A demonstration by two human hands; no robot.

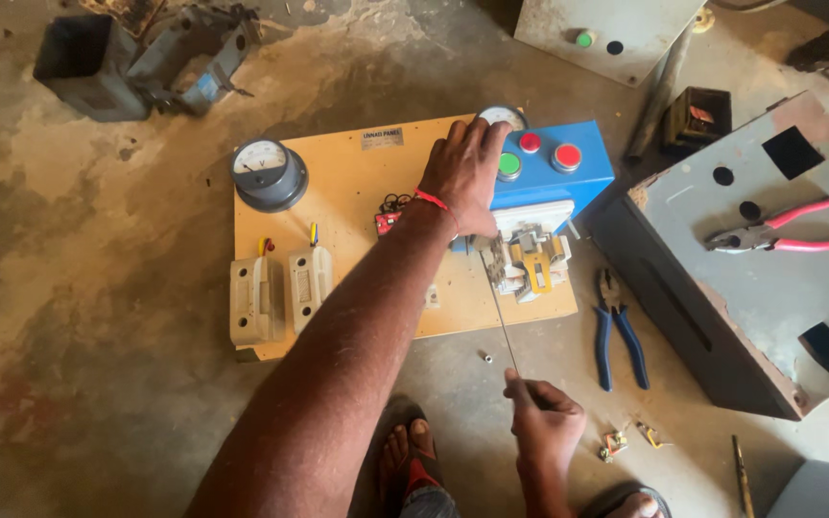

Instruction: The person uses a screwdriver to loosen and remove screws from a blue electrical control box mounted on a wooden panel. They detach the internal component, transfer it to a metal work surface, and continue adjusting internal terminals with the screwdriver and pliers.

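Item: wooden panel board [357, 192] on the floor, w/ two round meters, blue push-button box [568, 177], white switch unit [528, 261].

L hand [467, 177]: we press it flat, fingers spread, on the board and box edge; grasping nothing.

R hand [541, 422]: clenched on a thin metal rod [501, 317], low end in our fist.

Rod pos.: runs up from R hand to the switch unit, tip just under L wrist.

Handling note, our view: keep board pinned, rod straight, light pressure at tip.

Nearby: blue pliers [618, 331], small loose screw [486, 358].
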